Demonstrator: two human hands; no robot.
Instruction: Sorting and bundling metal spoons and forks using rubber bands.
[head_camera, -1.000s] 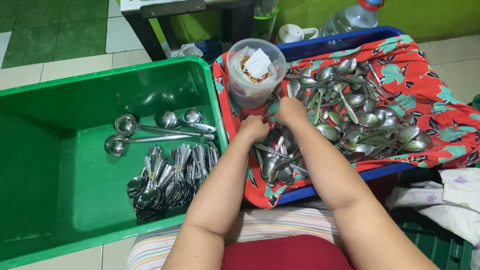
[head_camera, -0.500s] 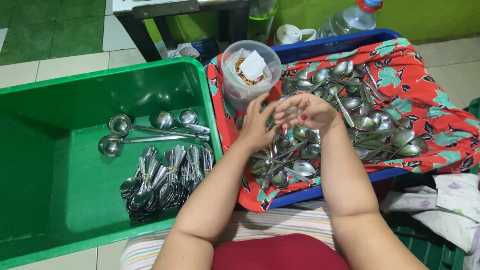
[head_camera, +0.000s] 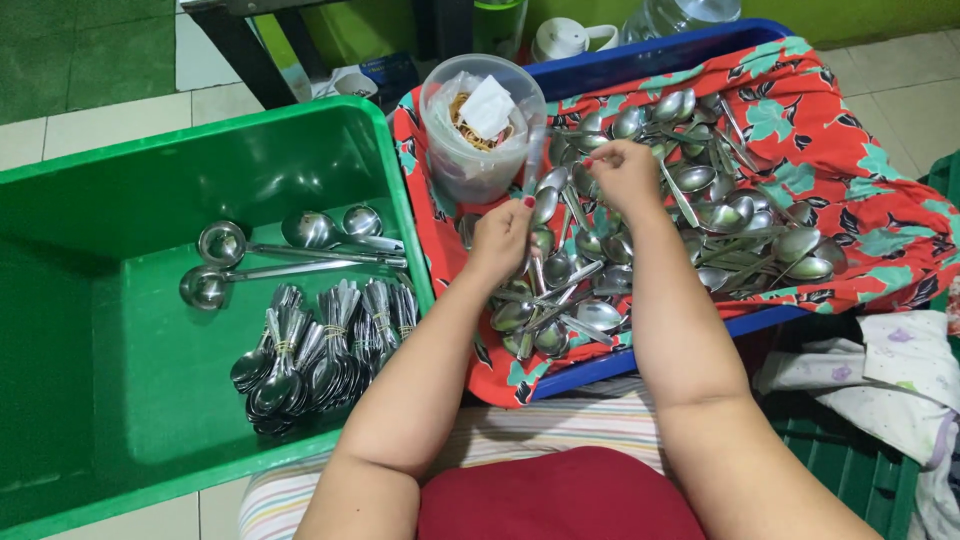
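Your left hand (head_camera: 503, 232) is closed around a few spoons (head_camera: 540, 190) whose bowls stick up toward 1 o'clock, while your right hand (head_camera: 624, 172), at 2 o'clock from it, pinches something small, though blur hides what. Loose spoons (head_camera: 700, 215) too many to count cover the red floral cloth (head_camera: 850, 190). At 9 o'clock, the green tub (head_camera: 120, 200) holds three ladles (head_camera: 290, 250) and about four banded spoon bundles (head_camera: 320, 345).

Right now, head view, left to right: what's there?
Green tub → ladles → bundled spoons → left hand → right hand → loose spoons on red floral cloth → white cloth.
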